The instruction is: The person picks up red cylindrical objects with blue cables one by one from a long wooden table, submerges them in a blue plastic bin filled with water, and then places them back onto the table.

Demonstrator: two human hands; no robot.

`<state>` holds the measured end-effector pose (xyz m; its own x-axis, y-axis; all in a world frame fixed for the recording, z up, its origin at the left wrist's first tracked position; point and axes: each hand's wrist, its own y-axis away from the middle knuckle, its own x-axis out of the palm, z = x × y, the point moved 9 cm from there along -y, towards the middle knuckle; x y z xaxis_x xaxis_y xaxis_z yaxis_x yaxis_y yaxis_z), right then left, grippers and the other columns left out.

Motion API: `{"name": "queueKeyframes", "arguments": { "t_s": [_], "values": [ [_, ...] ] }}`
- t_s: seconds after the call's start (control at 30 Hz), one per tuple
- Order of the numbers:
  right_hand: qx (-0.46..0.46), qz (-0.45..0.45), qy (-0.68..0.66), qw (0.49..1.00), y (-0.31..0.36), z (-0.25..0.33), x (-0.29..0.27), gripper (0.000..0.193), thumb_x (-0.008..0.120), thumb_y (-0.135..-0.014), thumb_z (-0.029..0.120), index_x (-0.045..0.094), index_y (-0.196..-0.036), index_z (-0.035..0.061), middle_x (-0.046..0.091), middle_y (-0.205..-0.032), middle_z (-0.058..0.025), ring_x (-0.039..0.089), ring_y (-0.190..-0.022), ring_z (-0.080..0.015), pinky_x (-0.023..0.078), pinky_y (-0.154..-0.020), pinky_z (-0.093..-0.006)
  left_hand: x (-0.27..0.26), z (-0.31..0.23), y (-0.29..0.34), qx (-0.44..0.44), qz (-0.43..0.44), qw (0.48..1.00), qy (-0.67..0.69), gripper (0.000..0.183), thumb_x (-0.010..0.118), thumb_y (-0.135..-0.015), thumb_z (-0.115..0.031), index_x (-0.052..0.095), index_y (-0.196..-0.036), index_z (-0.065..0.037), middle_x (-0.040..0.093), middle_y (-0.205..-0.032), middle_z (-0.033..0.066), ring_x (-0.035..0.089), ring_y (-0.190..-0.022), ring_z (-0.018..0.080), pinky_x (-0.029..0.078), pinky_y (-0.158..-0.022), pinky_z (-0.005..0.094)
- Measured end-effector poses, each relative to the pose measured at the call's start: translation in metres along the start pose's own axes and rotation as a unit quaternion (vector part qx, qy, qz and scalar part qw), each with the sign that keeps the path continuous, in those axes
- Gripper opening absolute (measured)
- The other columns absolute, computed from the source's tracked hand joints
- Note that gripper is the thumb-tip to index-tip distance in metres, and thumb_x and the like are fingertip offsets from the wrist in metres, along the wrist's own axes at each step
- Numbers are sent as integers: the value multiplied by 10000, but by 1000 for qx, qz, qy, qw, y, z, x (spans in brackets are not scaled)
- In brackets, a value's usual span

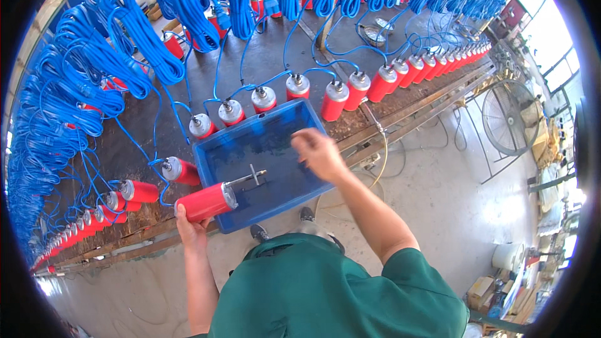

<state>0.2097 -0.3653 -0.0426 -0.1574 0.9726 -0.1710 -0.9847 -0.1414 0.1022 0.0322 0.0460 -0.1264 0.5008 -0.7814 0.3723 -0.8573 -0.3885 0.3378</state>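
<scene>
My left hand [191,228] grips the lower end of a red cylinder [201,204] with a metal end cap. The cylinder lies nearly level over the near left corner of a blue tub [275,209]. A thin metal rod with a crossbar [255,175] sticks out of its capped end, over the dark liquid in the tub. Above the tub's right side is my right hand [318,155], apart from the cylinder. Its fingers are curled together; whether anything small is between them cannot be made out.
More red cylinders [335,101] line the table edge on both sides, joined to blue cables. Coiled blue cable bundles [138,28] hang beyond them. A thin hose [383,144] drops from the table edge. A large fan [508,117] stands on the floor at right.
</scene>
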Motion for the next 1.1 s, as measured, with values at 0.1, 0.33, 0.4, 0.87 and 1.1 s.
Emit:
{"name": "queueKeyframes", "arguments": {
  "t_s": [0.1,0.33,0.4,0.87,1.1],
  "values": [
    [-67,-220,197,953,-27,-32,-128,188,694,-1000,168,729,-1101,14,761,-992,-190,747,-889,-294,584,-826,-413,0,0,3,1,-18,1000,11,736,656,-972,-687,558,-1440,-127,673,-1404,116,679,-1279,297,588,-1049,506],
    [152,-254,483,824,-64,-162,-249,242,645,-972,168,671,-1190,66,640,-1293,-220,610,-1261,-439,522,-1047,-512,-11,2,6,3,-49,998,39,684,655,-995,-635,548,-1431,-119,670,-1386,111,676,-1265,305,592,-1040,511],
    [200,-228,506,808,-67,-170,-251,253,650,-971,171,670,-1204,76,619,-1358,-217,583,-1315,-443,511,-1076,-510,-8,1,9,5,-53,998,35,687,650,-997,-638,546,-1438,-122,668,-1393,111,670,-1277,303,588,-1047,513],
    [-9,-207,-151,966,34,-21,-134,346,517,-1153,244,451,-1445,72,629,-775,-64,599,-585,-133,501,-526,-296,1,-1,7,-18,-44,999,25,676,624,-1009,-643,506,-1480,-174,645,-1437,101,652,-1316,301,564,-1072,529],
    [-12,-155,-112,981,54,6,-49,348,565,-1141,233,485,-1455,106,561,-845,5,492,-680,-68,447,-606,-239,4,2,9,-36,-29,998,38,648,616,-1022,-624,571,-1425,-118,704,-1363,99,708,-1232,289,588,-1059,480]
  ]
}}
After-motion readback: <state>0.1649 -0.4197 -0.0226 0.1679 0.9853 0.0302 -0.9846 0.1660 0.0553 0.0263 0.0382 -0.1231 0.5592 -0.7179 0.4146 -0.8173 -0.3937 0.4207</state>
